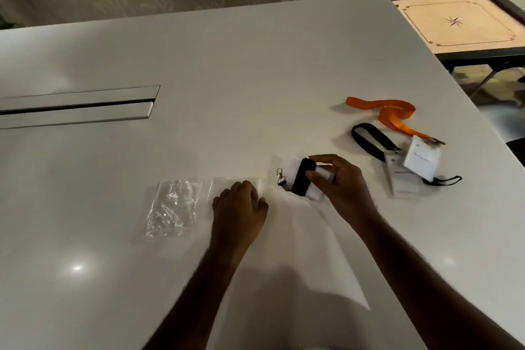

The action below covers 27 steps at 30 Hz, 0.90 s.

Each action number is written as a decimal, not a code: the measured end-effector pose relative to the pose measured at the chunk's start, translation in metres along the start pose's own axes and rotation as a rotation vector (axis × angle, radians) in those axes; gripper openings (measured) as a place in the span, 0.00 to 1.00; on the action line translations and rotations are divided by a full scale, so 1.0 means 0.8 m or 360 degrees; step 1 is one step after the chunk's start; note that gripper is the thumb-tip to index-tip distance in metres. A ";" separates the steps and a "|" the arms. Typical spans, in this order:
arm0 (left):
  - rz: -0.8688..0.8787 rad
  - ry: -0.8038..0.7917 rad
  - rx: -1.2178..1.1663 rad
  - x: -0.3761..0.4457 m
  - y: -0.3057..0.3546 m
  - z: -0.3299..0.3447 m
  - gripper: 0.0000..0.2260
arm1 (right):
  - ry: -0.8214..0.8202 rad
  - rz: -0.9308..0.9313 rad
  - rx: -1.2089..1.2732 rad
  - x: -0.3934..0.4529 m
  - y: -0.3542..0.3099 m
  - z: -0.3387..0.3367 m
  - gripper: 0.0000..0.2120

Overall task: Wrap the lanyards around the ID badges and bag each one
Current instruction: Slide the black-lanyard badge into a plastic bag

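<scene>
Bagging of the first badge (pixel 305 180) is in hand: it is pinched, black lanyard wound round it, by the right hand (pixel 339 182) above the desk (pixel 227 79). An empty bag (pixel 227 183) is pinched by the left hand (pixel 241 207); its mouth must be opened next. A second bag (pixel 173 206) lies empty.

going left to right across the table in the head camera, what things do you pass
Crumpled clear bag → left hand on a flat clear bag → black-wrapped badge held by the right hand → two unwrapped badges.
</scene>
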State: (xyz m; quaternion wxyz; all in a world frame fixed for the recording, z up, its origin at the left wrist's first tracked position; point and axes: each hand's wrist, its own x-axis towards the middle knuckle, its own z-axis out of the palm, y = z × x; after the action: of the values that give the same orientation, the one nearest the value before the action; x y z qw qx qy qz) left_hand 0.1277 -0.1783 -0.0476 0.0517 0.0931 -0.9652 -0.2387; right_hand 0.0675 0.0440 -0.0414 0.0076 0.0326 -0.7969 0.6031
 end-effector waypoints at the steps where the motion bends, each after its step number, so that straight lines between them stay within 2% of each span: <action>1: -0.0007 -0.0006 0.0025 0.000 0.001 -0.002 0.07 | -0.0010 0.0004 0.0018 0.000 0.000 -0.001 0.12; 5: -0.0073 -0.0030 -0.0003 0.002 0.002 -0.009 0.04 | -0.0048 0.0007 0.0033 -0.002 0.003 -0.007 0.12; 13: -0.0326 -0.0152 -0.0376 0.011 -0.011 -0.024 0.06 | -0.0119 0.0006 0.0039 -0.002 0.004 -0.013 0.12; 21: -0.0331 -0.0232 -0.0603 0.013 -0.004 -0.028 0.07 | -0.0424 -0.0017 0.0206 -0.005 0.004 -0.016 0.12; 27: -0.0380 -0.0296 -0.0624 0.009 0.001 -0.024 0.04 | -0.0523 0.0007 0.0248 -0.003 0.006 -0.017 0.12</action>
State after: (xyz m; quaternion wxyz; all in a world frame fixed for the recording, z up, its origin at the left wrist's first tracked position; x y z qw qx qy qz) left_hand 0.1230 -0.1878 -0.0300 -0.0487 0.1723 -0.8832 -0.4334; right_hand 0.0695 0.0583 -0.0424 -0.1267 0.1295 -0.7385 0.6495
